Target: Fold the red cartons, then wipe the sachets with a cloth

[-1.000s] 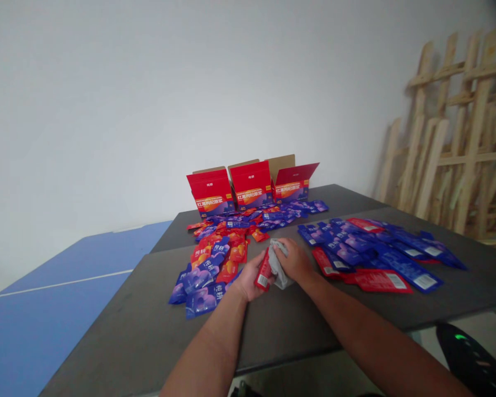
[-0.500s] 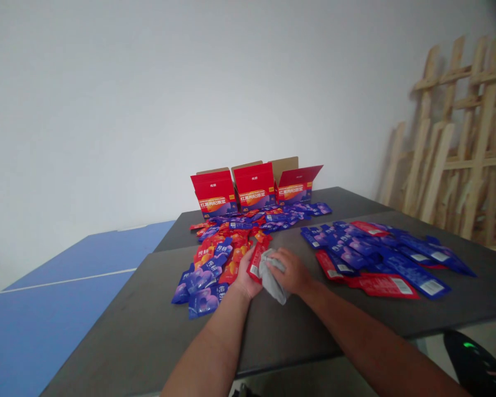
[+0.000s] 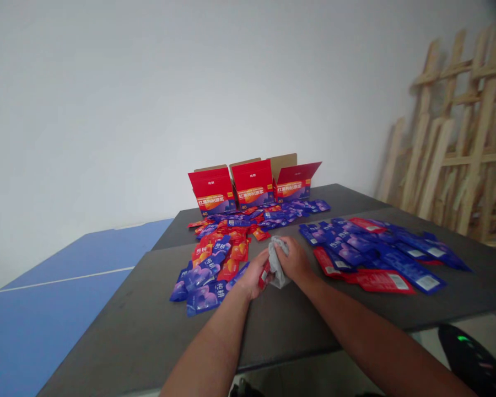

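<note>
Near the middle of the dark table, my left hand [image 3: 254, 275] is closed around a red pouch [image 3: 264, 274], of which only a small part shows. My right hand [image 3: 293, 259] grips a grey cloth [image 3: 278, 267] and presses it against that pouch, so the two hands meet. Just left of them lies a spread of orange-red pouches [image 3: 230, 267] and purple pouches [image 3: 209, 295]. To the right is another pile of purple pouches [image 3: 355, 248], with red pouches [image 3: 384, 281] along its near edge.
Three open red boxes [image 3: 254, 193] stand at the back of the dark table [image 3: 149, 331], with mixed pouches [image 3: 268, 216] in front. A blue table [image 3: 66, 303] adjoins on the left. Wooden frames [image 3: 471, 138] lean at the right wall. A black object [image 3: 475, 358] shows below the table edge.
The red pouch has turned and is now mostly covered by the cloth and fingers. My right hand and the cloth have shifted slightly right and up; my left hand has moved slightly right.
</note>
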The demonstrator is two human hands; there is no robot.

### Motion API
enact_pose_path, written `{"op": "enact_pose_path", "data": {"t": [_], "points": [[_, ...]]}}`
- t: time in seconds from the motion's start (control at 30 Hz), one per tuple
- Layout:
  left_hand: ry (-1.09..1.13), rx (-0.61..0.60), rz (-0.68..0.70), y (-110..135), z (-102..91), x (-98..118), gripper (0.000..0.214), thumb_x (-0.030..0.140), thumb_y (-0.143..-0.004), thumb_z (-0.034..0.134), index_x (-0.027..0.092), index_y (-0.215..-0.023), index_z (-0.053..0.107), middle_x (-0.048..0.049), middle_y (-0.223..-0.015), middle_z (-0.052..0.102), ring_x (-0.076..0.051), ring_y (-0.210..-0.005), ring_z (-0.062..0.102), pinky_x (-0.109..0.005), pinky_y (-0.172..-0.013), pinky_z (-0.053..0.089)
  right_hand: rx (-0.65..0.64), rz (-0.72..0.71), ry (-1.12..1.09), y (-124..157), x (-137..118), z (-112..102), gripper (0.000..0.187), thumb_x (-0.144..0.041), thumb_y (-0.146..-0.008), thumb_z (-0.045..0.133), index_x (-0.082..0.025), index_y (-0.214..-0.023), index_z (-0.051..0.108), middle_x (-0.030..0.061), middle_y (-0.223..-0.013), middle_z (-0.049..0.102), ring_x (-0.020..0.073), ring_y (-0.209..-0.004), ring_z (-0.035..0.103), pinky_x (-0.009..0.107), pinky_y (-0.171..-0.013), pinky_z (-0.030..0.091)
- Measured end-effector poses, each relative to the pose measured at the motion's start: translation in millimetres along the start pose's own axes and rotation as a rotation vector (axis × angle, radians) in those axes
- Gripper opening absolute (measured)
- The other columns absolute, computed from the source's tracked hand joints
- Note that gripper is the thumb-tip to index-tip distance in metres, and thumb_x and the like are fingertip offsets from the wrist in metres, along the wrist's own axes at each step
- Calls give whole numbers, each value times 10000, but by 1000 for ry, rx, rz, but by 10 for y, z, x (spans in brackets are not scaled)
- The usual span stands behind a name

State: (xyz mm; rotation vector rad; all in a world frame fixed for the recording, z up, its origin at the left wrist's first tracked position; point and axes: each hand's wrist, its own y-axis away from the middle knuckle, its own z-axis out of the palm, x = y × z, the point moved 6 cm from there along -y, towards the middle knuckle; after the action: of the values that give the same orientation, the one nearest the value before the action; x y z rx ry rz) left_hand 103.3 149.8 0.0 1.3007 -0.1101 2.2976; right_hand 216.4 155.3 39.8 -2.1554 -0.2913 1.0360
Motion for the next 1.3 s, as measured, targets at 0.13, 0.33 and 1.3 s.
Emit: {"op": "enact_pose_path", "data": {"t": [0.13, 0.33, 1.3], "points": [[25, -117, -62, 45, 45, 20, 343, 413, -785, 686, 199, -1033, 583, 44, -625, 503, -62, -466, 453, -129, -327, 190, 46, 95, 14, -44, 154, -30, 282, -402, -909, 437, -189, -977, 608, 92, -962, 670, 218, -889, 614, 332, -784, 470], [128, -148, -84, 91, 30, 78, 404, 312, -806, 682, 217, -1185, 581, 26, -711, 571, -51, -466, 474, -132, -311, 216, 100, 183, 7, -85, 297, -76, 350, -470, -905, 421, -176, -968, 601, 106, -939, 668, 234, -889, 604, 353, -798, 459], [257, -25, -37, 40, -43, 136, 424, 477, -898, 505, 113, -1054, 656, -131, -957, 717, -248, -926, 684, -361, -853, 525, -339, -432, 48, 90, -94, 113, 189, -317, -892, 542, -218, -931, 697, 60, -857, 677, 193, -809, 603, 340, -763, 496]]}}
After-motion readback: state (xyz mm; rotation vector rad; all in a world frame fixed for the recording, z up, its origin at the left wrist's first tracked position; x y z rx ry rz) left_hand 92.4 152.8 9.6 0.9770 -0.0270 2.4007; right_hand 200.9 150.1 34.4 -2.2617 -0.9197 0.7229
